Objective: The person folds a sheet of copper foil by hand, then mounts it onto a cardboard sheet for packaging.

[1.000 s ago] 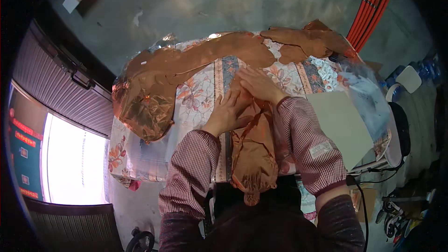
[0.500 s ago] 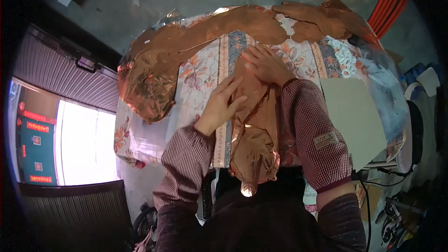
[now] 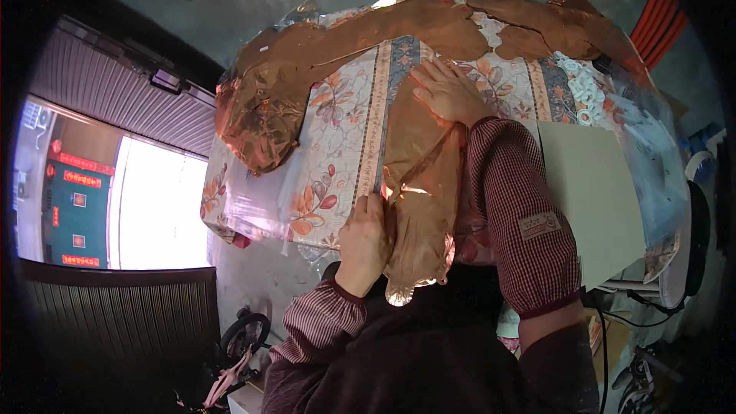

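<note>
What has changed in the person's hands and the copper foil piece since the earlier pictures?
The left hand has drawn back along the copper foil piece to the near table edge. The right hand stays pressed flat on its far end. The foil pile is unchanged.

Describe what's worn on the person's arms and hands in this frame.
Both hands are bare: no gloves on the left hand or the right hand. Each forearm wears a dark red, finely checked sleeve cover: the left one ends in a gathered cuff at the wrist, and the right one carries a small rectangular sewn label. Dark garment beneath.
</note>
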Motion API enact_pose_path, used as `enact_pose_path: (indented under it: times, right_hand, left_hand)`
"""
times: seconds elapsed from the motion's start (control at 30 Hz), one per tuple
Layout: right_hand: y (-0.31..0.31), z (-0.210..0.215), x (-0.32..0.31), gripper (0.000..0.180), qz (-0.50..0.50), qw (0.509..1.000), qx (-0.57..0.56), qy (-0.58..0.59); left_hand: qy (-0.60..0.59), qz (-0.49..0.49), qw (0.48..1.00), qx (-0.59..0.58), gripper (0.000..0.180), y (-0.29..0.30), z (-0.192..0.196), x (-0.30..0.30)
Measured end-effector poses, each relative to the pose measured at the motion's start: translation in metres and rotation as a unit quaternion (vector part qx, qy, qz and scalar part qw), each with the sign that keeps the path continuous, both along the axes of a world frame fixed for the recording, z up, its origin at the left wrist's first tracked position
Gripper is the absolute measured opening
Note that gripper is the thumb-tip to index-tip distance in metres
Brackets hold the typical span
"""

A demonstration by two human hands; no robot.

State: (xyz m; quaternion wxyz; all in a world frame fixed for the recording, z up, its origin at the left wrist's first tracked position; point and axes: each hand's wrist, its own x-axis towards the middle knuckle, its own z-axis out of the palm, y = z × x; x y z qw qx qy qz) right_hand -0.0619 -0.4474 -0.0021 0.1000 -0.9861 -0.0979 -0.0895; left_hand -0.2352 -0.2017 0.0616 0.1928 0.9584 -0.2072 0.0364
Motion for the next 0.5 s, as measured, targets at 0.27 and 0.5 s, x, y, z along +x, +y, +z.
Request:
enact_pose_path:
  times: [0.27,0.5]
  right_hand:
    - [0.0,0.005,0.0,0.057,-0.008,0.999,0.001,0.032]
    - [0.002,0.004,0.0,0.057,-0.006,0.998,0.033,0.049]
  left_hand:
    - [-0.024,0.018,0.999,-0.025,0.013,0.0,0.006,-0.012]
    - [0.051,0.005,0.993,-0.103,0.013,0.003,0.016,-0.02]
